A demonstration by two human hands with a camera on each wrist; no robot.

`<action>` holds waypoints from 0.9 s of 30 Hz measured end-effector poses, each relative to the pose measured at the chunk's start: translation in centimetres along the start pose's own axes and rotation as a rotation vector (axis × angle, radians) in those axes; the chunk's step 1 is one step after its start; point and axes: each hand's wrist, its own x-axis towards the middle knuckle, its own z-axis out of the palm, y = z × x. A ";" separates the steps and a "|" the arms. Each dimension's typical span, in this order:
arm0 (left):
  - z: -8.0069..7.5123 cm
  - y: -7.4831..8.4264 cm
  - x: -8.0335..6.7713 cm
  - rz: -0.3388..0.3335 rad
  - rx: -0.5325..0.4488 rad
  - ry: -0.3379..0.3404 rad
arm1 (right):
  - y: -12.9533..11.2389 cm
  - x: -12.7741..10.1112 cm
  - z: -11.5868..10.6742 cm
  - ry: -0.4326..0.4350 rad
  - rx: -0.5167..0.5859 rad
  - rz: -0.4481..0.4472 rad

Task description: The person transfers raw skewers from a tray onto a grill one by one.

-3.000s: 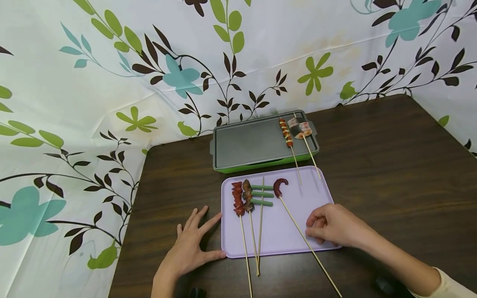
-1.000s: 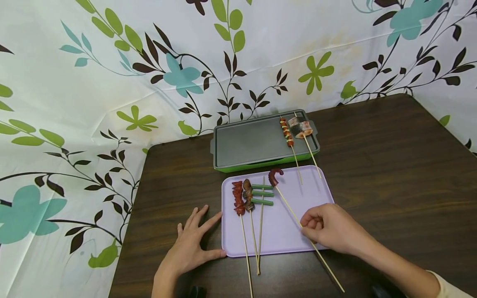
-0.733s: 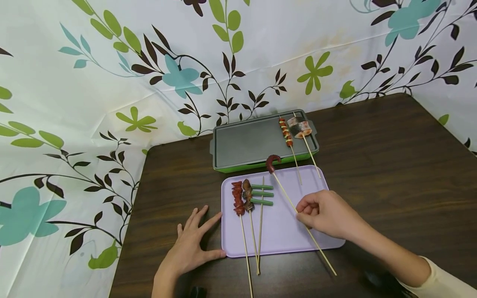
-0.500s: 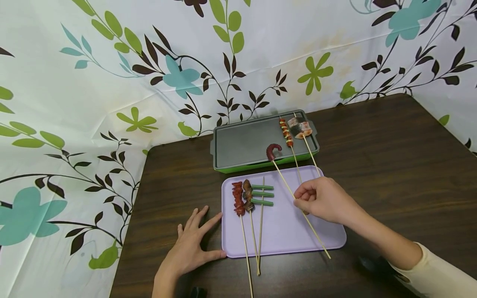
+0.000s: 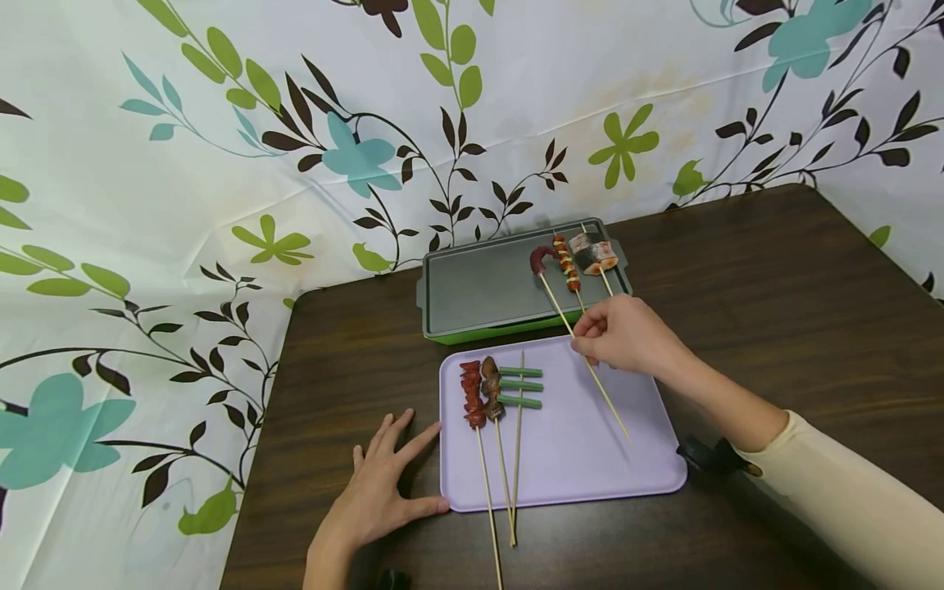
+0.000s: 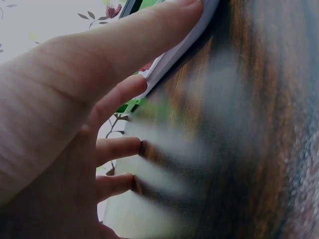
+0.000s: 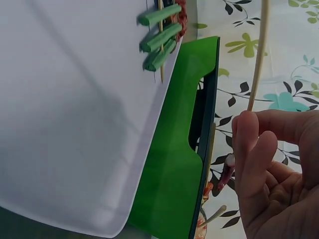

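My right hand (image 5: 627, 332) pinches the stick of an octopus tentacle skewer (image 5: 541, 260); its dark red curl is over the grey griddle (image 5: 479, 283), and whether it touches cannot be told. In the right wrist view, thumb and fingers meet on the bamboo stick (image 7: 261, 55). My left hand (image 5: 376, 492) lies spread on the table, thumb and index fingertips at the left edge of the lilac tray (image 5: 575, 467). On that tray are a red meat skewer (image 5: 472, 395), a brown meat skewer (image 5: 490, 389) and a skewer of green pieces (image 5: 520, 385).
A sausage-and-vegetable skewer (image 5: 566, 264) and a fish skewer (image 5: 594, 254) lie on the griddle's right end, sticks pointing toward me. The griddle's green base (image 5: 472, 334) stands just behind the tray. A patterned cloth (image 5: 479, 98) hangs behind the brown table (image 5: 782, 311).
My right hand has taken hold of the tentacle skewer's stick, lifted it from the tray and carried it forward to the griddle. My left hand has stayed in place.
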 end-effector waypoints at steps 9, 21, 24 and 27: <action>0.1 0.0 -0.1 -0.005 -0.006 -0.007 | -0.5 2.2 0.0 0.009 -0.073 0.018; 0.0 0.1 0.0 0.000 -0.001 -0.006 | -1.0 3.7 0.4 -0.022 -0.084 0.086; 0.0 0.1 0.0 -0.001 0.000 -0.008 | -1.0 3.8 0.5 -0.009 -0.079 0.090; 0.0 0.1 0.0 0.001 -0.002 -0.006 | -0.9 3.9 0.6 -0.005 -0.063 0.097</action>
